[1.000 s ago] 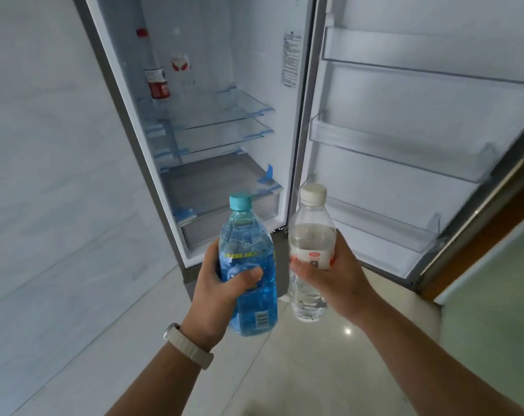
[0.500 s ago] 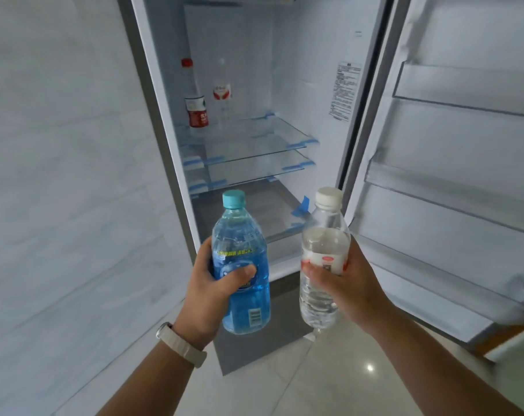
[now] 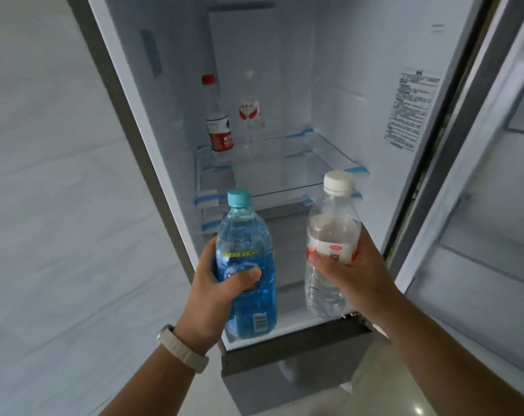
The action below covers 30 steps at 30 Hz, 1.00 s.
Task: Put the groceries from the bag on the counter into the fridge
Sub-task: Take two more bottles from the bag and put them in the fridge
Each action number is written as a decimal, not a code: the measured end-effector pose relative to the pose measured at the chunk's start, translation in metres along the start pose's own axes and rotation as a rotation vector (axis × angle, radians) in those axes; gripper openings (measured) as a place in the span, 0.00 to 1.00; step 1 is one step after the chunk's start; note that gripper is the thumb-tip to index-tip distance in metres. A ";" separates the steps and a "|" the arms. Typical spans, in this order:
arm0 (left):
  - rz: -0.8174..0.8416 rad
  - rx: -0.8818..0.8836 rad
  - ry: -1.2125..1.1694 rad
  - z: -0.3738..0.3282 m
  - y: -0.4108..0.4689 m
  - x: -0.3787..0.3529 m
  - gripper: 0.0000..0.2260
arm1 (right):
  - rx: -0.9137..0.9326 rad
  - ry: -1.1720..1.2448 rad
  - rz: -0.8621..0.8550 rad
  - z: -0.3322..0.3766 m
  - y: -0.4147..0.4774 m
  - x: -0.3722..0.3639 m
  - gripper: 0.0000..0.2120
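Note:
The fridge (image 3: 353, 85) stands open in front of me. My left hand (image 3: 212, 291) grips a blue bottle (image 3: 244, 250) with a teal cap, held upright before the lower shelves. My right hand (image 3: 355, 273) grips a clear water bottle (image 3: 329, 235) with a white cap and a red-and-white label, also upright, a little to the right. On the upper glass shelf (image 3: 299, 159), at the back left, stand a red-capped bottle (image 3: 219, 127) and a clear bottle (image 3: 250, 118) with a red label.
The fridge door (image 3: 489, 205) hangs open on the right with clear door bins. A grey tiled wall (image 3: 59, 190) runs close along the left side. Lower glass shelves with blue tape sit under the upper one. Pale floor shows below.
The view has come closer to the fridge and tilted up, so the interior fills the frame. Both hands still hold their bottles, now nearer the shelves.

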State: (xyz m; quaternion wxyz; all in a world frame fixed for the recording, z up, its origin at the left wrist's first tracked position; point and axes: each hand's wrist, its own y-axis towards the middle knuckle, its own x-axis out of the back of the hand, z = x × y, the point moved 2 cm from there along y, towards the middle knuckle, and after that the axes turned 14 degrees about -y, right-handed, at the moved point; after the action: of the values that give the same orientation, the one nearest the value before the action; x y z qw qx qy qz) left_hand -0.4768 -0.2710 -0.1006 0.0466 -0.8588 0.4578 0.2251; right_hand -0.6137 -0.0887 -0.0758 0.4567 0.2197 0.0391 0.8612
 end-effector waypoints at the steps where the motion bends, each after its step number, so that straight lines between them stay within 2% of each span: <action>1: -0.007 -0.010 -0.004 -0.002 0.014 -0.004 0.31 | 0.017 0.003 0.004 -0.001 0.015 0.005 0.22; 9: -0.013 -0.143 -0.074 -0.031 0.101 -0.038 0.32 | 0.143 0.051 0.025 0.014 0.130 0.023 0.24; 12: -0.046 -0.200 -0.107 -0.046 0.128 -0.046 0.34 | 0.176 0.079 0.031 0.021 0.171 0.016 0.21; 16: -0.112 -0.284 -0.052 -0.064 0.163 -0.050 0.33 | 0.214 0.082 0.030 0.033 0.217 0.003 0.22; 21: -0.197 -0.370 0.042 -0.074 0.205 -0.054 0.29 | 0.166 0.068 0.023 0.032 0.261 -0.011 0.25; 27: -0.315 -0.409 0.046 -0.066 0.244 -0.050 0.24 | 0.091 0.050 0.018 0.022 0.298 -0.028 0.27; 30: -0.374 -0.426 0.070 -0.057 0.260 -0.046 0.26 | 0.067 0.056 0.010 0.018 0.311 -0.036 0.25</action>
State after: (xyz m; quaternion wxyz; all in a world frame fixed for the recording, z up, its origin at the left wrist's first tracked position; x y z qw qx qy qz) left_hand -0.6892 -0.4016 0.0027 -0.1100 -0.9260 0.2353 0.2739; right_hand -0.8282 -0.3006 0.0119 0.4436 0.2109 0.0799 0.8674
